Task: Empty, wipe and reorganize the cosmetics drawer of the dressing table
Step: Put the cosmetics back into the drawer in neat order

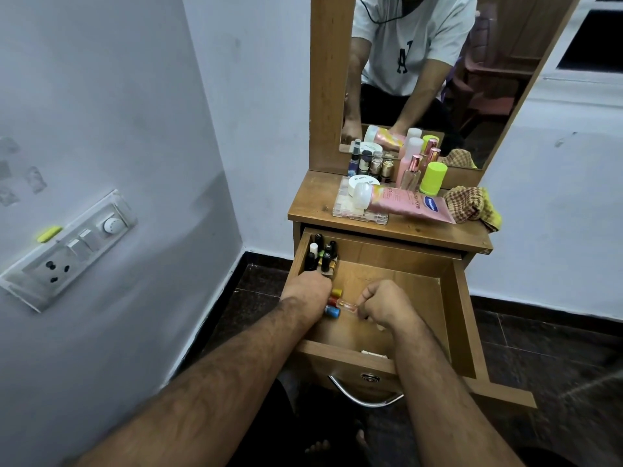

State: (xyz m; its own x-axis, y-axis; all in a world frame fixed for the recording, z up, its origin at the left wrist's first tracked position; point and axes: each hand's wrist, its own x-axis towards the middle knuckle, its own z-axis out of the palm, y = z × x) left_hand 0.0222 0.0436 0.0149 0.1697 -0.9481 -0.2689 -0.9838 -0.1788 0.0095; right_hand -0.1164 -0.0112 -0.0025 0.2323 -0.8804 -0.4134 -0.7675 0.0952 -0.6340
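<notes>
drawer (448,298) pulled out | both hands inside | right hand (384,303) pinches vial (347,304)

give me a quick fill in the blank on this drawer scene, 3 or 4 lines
1. Both hands reach into the open ____ of the dressing table.
2. The right hand pinches a small clear ____.
3. Upright nail polish bottles stand in the drawer's far ____ corner.
4. On the tabletop, the checked cloth lies to the ____ of the pink tube.

Missing words: drawer; vial; left; right
</notes>
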